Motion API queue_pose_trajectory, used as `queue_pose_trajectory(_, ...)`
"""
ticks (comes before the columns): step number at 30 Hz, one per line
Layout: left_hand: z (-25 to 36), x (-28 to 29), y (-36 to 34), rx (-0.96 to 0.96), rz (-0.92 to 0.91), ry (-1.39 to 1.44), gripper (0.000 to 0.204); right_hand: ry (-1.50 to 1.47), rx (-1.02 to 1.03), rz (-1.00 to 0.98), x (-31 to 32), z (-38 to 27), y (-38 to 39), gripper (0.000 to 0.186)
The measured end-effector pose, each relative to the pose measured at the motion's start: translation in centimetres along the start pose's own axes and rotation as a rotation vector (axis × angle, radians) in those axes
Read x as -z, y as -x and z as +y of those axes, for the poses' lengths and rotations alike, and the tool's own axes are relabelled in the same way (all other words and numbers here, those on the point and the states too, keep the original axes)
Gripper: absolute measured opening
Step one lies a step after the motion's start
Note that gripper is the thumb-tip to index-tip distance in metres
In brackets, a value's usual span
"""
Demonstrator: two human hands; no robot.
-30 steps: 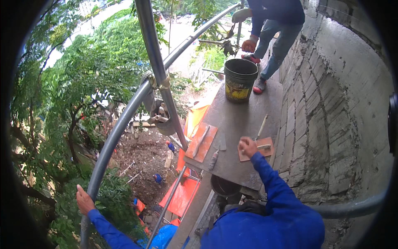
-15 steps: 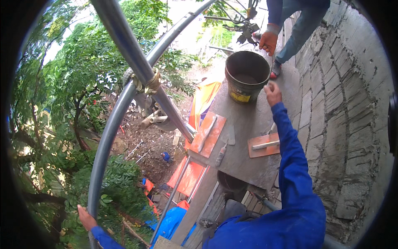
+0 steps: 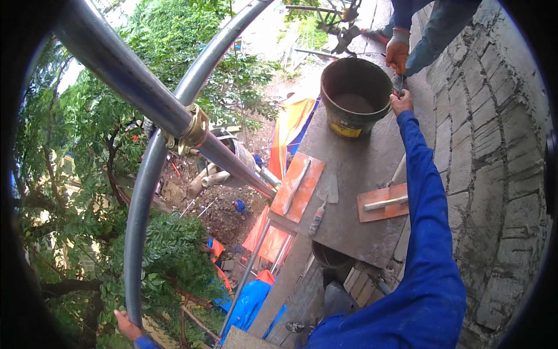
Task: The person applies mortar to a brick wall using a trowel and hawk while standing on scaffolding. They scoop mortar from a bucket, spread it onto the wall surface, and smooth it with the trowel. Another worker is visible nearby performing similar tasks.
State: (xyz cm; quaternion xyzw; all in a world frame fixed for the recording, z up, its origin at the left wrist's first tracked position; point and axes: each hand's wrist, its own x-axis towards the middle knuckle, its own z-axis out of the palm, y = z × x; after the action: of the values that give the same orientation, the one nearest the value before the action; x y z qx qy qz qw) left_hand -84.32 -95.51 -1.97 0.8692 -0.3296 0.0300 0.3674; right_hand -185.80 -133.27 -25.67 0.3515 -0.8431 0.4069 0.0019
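My right hand (image 3: 402, 102) is closed at the right rim of a dark, mortar-stained bucket (image 3: 343, 113) with a yellow patch and grey material inside. At the lower left, my left hand (image 3: 128, 327) is against a curved steel scaffold pole (image 3: 134, 256); its fingers are partly hidden, but it appears to hold the pole. Nearer me on the board lie an orange float (image 3: 311, 177) with a pale handle, a pointing trowel (image 3: 318, 216) and a second orange float (image 3: 383, 205). Beyond the bucket, a co-worker's orange-gloved hand (image 3: 397, 53) hangs close to my right hand.
A rough block wall (image 3: 482, 168) with mortar joints borders the right. The platform board (image 3: 366, 168) is high above the ground, with orange and blue tarps (image 3: 247, 305) below. Steel tubes joined by a clamp (image 3: 195, 129) cross at the left. Another dark bucket (image 3: 330, 255) sits below the board's near edge.
My right hand has moved up and forward to the bucket's right rim. The co-worker's gloved hand is lower relative to the bucket. The whole view has shifted slightly; my left hand stays by the pole.
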Motion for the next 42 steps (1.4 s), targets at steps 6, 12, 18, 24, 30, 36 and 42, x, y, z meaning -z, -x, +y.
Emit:
queue_pose_trajectory(6,-2.3,1.0,-1.3,0.009,-0.085,0.129,0.063,-0.114,-0.046,0.005,-0.8,1.3,0.0,0.068)
queue_pose_trajectory(12,-4.4,0.5,-3.6,0.086,-0.092,0.119,0.063,-0.174,-0.071,0.014,1.0,-0.9,-0.3,0.082)
queue_pose_trajectory(18,-2.4,0.6,-1.1,0.054,-0.069,0.177,0.063,-0.259,0.165,-0.22,-1.0,-5.4,0.9,0.058)
queue_pose_trajectory(24,-2.9,1.0,-2.0,0.004,-0.055,0.073,0.059,-0.561,0.016,-0.365,-1.5,-6.6,-1.1,0.038)
queue_pose_trajectory(30,-2.3,0.9,-1.6,0.021,-0.053,0.083,0.058,-0.483,0.202,-0.311,-2.0,-7.7,3.9,0.044)
queue_pose_trajectory(36,-1.3,0.5,-1.4,0.064,-0.048,0.081,0.06,-0.57,-0.023,-0.481,6.9,-6.2,11.3,0.041)
queue_pose_trajectory(42,-3.5,0.6,-2.4,0.054,-0.031,0.13,0.058,-0.72,-0.088,-0.524,11.3,-3.5,16.5,0.038)
